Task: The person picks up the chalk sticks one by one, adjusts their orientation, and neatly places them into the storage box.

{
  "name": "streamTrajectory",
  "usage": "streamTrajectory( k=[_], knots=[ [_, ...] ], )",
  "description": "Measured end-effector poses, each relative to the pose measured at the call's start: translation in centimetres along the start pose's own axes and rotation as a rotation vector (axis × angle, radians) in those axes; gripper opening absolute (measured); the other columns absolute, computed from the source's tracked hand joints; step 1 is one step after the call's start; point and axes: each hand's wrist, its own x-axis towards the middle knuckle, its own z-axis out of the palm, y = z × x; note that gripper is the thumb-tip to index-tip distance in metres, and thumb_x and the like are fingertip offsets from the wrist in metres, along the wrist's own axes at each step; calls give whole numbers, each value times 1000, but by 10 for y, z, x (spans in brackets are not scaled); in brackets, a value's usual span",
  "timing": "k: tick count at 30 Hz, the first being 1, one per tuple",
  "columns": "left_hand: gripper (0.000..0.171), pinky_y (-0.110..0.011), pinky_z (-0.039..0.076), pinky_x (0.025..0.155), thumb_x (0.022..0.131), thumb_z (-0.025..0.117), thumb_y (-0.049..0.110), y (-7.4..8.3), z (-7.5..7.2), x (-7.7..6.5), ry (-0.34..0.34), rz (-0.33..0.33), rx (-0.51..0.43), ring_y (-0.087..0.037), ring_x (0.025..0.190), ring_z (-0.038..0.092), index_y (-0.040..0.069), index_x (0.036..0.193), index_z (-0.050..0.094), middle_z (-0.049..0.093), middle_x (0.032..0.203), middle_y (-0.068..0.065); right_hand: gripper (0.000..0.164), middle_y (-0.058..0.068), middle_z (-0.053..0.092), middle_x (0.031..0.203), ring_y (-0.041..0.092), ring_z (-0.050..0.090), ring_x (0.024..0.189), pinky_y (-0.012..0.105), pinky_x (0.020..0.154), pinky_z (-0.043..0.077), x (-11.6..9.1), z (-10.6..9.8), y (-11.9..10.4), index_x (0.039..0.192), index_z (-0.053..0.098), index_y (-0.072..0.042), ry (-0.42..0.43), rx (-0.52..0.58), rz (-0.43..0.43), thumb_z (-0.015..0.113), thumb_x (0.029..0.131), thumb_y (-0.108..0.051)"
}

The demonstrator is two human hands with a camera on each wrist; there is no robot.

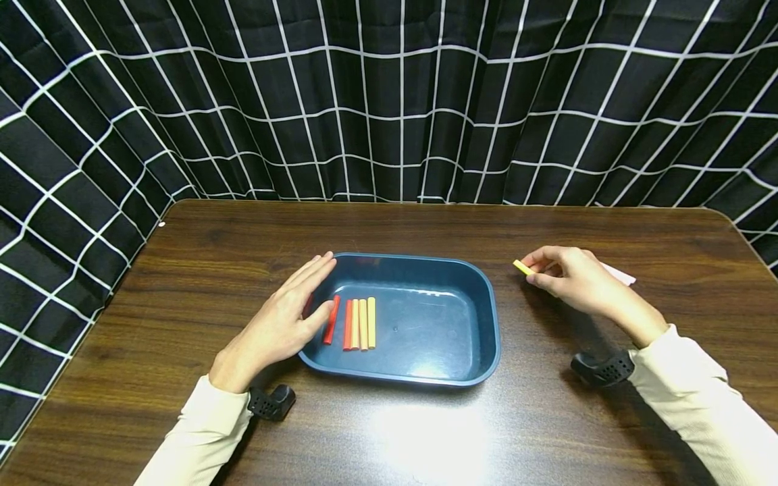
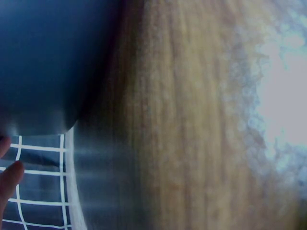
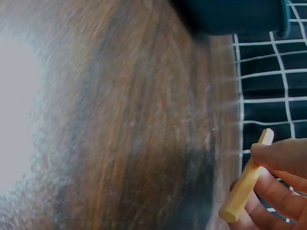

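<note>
My right hand (image 1: 574,280) pinches a short yellow stick (image 1: 521,267) between thumb and fingers, above the table to the right of a blue plastic tray (image 1: 425,320). Up close in the right wrist view, the yellow stick (image 3: 242,191) slants and has a blunt, faceted end. My left hand (image 1: 276,331) lies over the tray's left rim with fingers extended, its thumb overlapping a slightly tilted red stick (image 1: 330,331). Beside that one, another red stick (image 1: 348,327) and several yellowish sticks (image 1: 371,324) lie in a row on the tray floor.
A flat white piece (image 1: 618,273) shows behind my right hand on the brown wooden table (image 1: 200,270). Past the table's far edge hangs a black curtain (image 1: 401,101) with a white grid. Each wrist wears a dark band with a camera.
</note>
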Motion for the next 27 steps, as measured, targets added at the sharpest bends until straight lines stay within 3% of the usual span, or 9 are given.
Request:
streamTrajectory(
  k=[8,27],
  knots=[
    [62,-50,22,124,97,61,21,0,0,0,2,-1,-3,-27,153,24,10,154,36,31,163,-5,24,15,71,91,-2,57,67,17,56,46,-3,-5,-7,110,67,5,-19,76,72,68,91,-8],
    [63,-51,22,124,97,61,21,0,1,0,1,-7,4,-28,153,24,11,154,36,30,163,-5,30,15,72,97,-3,61,67,21,57,54,-11,-15,-34,118,65,3,-27,194,100,69,91,-11]
  ],
)
